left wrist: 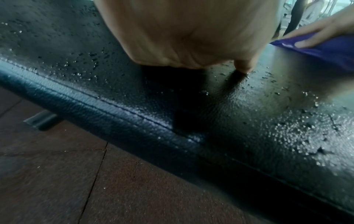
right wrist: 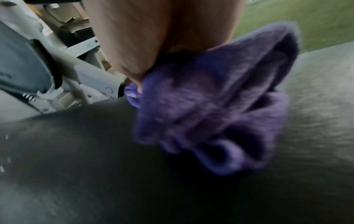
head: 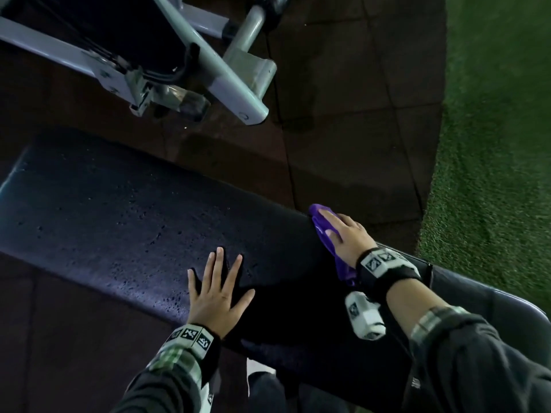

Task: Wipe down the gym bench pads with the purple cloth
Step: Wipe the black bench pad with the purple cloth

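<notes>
A long black bench pad runs from the upper left to the lower right, speckled with droplets on its left part. My left hand lies flat on the pad with its fingers spread and straight. My right hand presses the purple cloth onto the pad's far edge, fingers laid flat over it. The cloth bunches under my palm in the right wrist view and trails back toward my wrist. From the left wrist view the cloth shows at the far right under my right hand's fingers.
A grey metal machine frame stands on the dark rubber floor tiles just beyond the bench. Green turf covers the floor on the right. A second dark pad continues at the lower right behind my right forearm.
</notes>
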Available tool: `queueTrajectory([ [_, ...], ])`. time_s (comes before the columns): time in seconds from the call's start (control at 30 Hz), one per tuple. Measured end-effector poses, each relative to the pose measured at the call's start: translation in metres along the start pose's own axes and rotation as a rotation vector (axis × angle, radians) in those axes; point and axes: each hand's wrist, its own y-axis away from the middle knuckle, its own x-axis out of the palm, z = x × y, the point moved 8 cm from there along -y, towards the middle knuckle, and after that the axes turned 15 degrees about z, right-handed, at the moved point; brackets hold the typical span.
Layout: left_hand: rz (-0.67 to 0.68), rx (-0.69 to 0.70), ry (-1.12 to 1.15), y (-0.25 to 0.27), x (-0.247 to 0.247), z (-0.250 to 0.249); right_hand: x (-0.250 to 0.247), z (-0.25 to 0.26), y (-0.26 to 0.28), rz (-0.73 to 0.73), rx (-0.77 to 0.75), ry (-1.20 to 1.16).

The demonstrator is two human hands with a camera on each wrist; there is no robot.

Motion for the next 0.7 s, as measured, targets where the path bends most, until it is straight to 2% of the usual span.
queueTrajectory([
  [0.1, -0.076, 0.051, 0.031, 0.005, -0.018, 0.01, 0.001, -0.004, 0.031, -0.188, -0.155, 0.05],
  [0.17, -0.111, -0.016, 0.078, 0.007, -0.025, 0.034, 0.014, -0.013, 0.045, -0.239, -0.202, 0.075],
  [0.27, -0.108, -0.181, 0.109, 0.01, -0.02, 0.072, 0.031, -0.016, 0.058, -0.247, -0.17, 0.103],
  [0.4, -0.075, -0.173, 0.12, 0.008, -0.013, 0.075, 0.036, -0.001, 0.043, -0.219, -0.106, 0.14],
  [0.53, -0.078, -0.18, 0.131, 0.008, -0.014, 0.074, 0.023, 0.051, -0.001, -0.179, -0.072, 0.184],
  [0.63, -0.08, -0.167, 0.124, 0.008, -0.013, 0.075, 0.031, 0.122, -0.019, -0.174, -0.232, 0.381],
  [0.7, -0.086, -0.159, 0.139, 0.007, -0.012, 0.076, 0.059, 0.154, -0.013, -0.13, -0.345, 0.574],
])
